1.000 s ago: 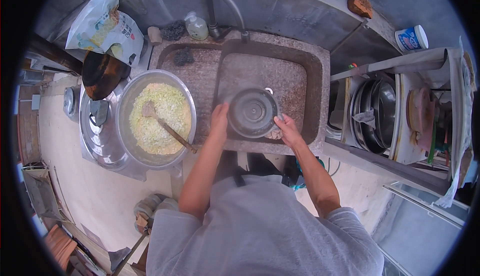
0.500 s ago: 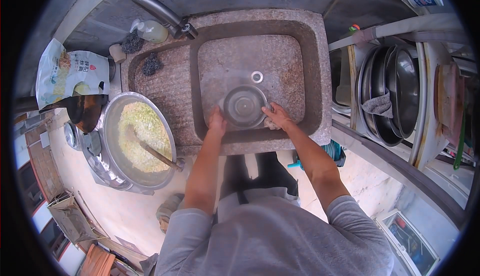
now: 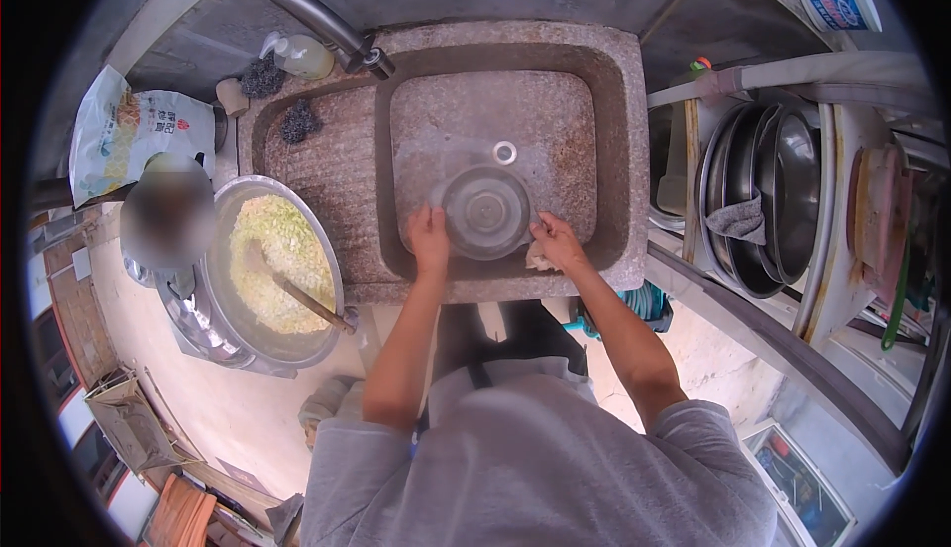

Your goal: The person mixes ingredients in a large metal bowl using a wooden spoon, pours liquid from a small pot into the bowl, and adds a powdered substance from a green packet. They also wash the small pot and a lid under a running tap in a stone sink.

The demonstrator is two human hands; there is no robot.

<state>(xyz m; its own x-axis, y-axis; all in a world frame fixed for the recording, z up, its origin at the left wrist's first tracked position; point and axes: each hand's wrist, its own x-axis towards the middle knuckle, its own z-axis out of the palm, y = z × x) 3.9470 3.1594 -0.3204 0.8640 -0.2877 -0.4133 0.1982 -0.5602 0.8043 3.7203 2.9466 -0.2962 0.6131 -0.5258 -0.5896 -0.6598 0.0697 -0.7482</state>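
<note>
Head view: a round metal bowl (image 3: 485, 212) is held in the stone sink (image 3: 614, 151), near its front wall and just below the drain ring (image 3: 504, 153). The bowl lies between the two hands. The left hand (image 3: 429, 238) is pressed against the bowl's left rim, fingers curled around the edge, so it is closed on the bowl. The right hand (image 3: 557, 243) is set at the bowl's lower right rim, touching it, and a pale cloth (image 3: 536, 260) is bunched under the fingers; whether the fingers grip the rim itself or only the cloth cannot be told. Both forearms are extended over the sink's front edge.

To the left of the basin, a ribbed drainboard (image 3: 327, 190) is seen with a dark scourer (image 3: 297, 121) on it. A second scourer (image 3: 263, 76) and a soap bottle (image 3: 302, 54) are placed behind it, beside the tap (image 3: 317, 17). Further left, well apart from the hands, a large metal basin (image 3: 272, 344) filled with chopped pale green food (image 3: 277, 260) is seen, with a wooden-handled spoon (image 3: 302, 294) resting in it. A printed bag (image 3: 129, 131) lies behind that. On the right, a rack (image 3: 693, 151) holds stacked metal pans (image 3: 783, 190) with a grey rag (image 3: 738, 220) draped over them.
</note>
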